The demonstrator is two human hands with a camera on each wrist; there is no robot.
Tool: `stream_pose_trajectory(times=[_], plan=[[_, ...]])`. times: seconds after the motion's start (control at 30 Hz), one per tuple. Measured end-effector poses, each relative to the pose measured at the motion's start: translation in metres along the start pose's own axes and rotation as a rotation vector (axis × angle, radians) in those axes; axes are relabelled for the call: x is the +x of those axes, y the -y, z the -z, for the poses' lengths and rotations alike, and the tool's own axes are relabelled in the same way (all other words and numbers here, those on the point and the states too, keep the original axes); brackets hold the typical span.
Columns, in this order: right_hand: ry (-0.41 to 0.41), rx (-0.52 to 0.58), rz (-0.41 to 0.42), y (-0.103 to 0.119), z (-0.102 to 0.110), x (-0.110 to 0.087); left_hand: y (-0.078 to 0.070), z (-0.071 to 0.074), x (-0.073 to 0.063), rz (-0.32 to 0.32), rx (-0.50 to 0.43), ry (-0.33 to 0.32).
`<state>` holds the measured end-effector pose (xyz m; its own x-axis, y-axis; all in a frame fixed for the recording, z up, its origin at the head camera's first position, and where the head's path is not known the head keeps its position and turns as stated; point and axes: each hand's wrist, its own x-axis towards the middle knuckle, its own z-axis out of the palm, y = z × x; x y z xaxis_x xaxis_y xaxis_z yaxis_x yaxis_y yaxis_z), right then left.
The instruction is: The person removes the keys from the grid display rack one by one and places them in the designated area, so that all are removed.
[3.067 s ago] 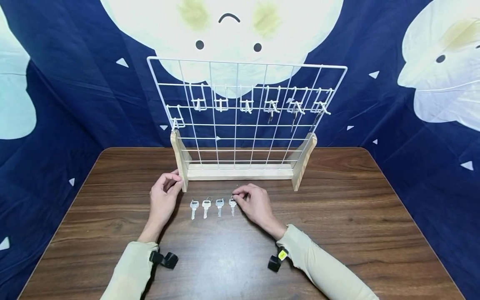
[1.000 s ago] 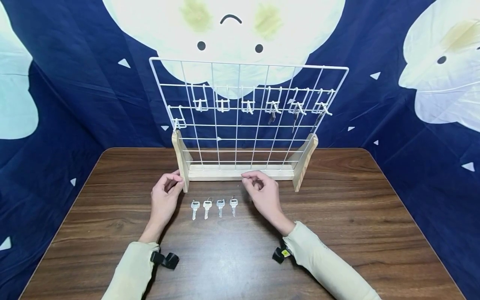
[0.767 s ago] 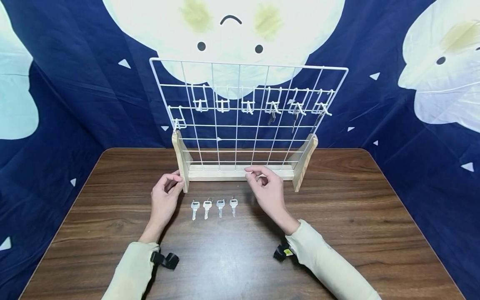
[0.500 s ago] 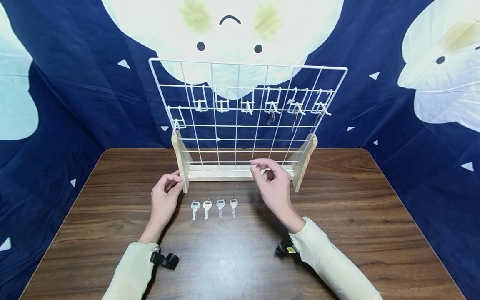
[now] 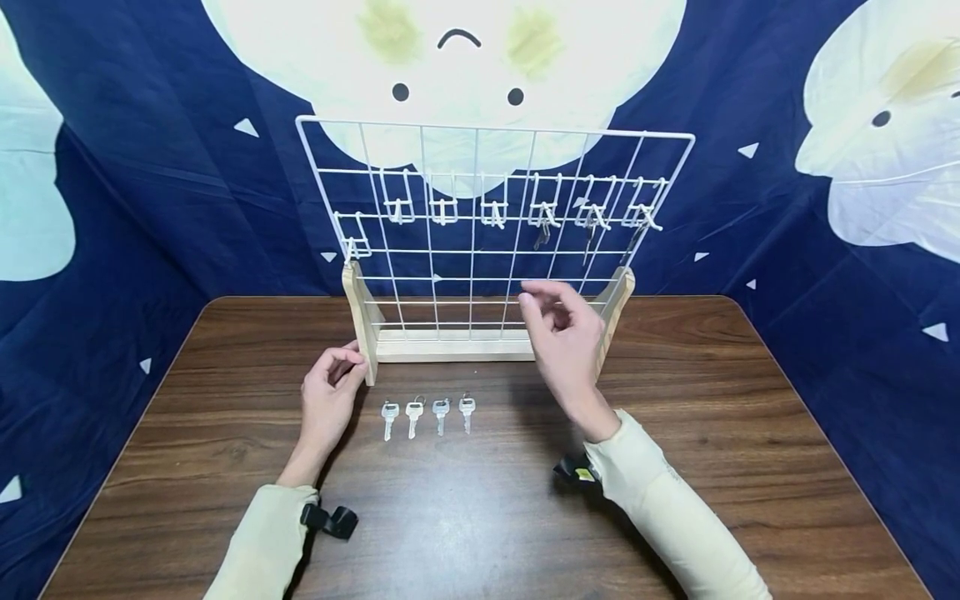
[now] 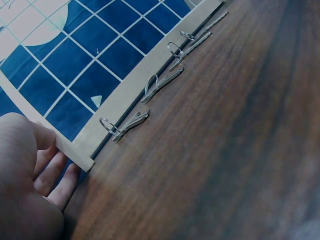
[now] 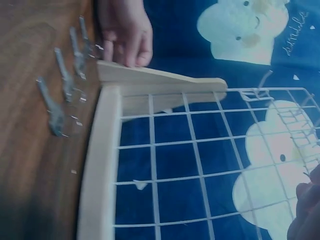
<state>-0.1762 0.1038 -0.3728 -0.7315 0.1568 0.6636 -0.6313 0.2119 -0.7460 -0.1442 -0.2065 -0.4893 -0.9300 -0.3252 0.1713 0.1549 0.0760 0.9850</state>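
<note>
My left hand (image 5: 328,392) grips the front of the left wooden leg (image 5: 358,321) of a white wire grid rack (image 5: 471,250), thumb on one side and fingers on the other, as the left wrist view also shows. My right hand (image 5: 566,333) is raised before the grid's lower right part, fingers loosely curled, a small gap between thumb and index fingertip; no object shows there. Several silver keys with small rings lie in a row on the table, the rightmost key (image 5: 467,408) nearest the right hand. Only part of the right hand (image 7: 306,210) enters the right wrist view.
White hooks line the grid; keys hang from the three at right, among them a dark key (image 5: 542,235). Bare hooks such as the middle hook (image 5: 493,213) are farther left. A wooden bar (image 5: 450,346) joins the legs on the brown table (image 5: 750,433). A blue printed cloth (image 5: 750,83) hangs behind.
My right hand has left the rightmost key on the table and moved up and right, in front of the grid. The row of keys and the left hand stay where they were.
</note>
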Motion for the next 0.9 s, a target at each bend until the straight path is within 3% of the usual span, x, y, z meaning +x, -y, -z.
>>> stream_pose_trajectory(times=[0.3, 0.7, 0.9], plan=[[-0.161, 0.018, 0.017, 0.005, 0.001, 0.02, 0.0, -0.001, -0.001, -0.005, -0.013, 0.0], [-0.221, -0.016, 0.059, 0.019, -0.004, 0.037, 0.001, 0.0, 0.0, -0.002, -0.007, -0.011], [-0.197, -0.038, 0.057, 0.023, -0.006, 0.043, 0.001, 0.0, 0.0, -0.005, -0.009, -0.011]])
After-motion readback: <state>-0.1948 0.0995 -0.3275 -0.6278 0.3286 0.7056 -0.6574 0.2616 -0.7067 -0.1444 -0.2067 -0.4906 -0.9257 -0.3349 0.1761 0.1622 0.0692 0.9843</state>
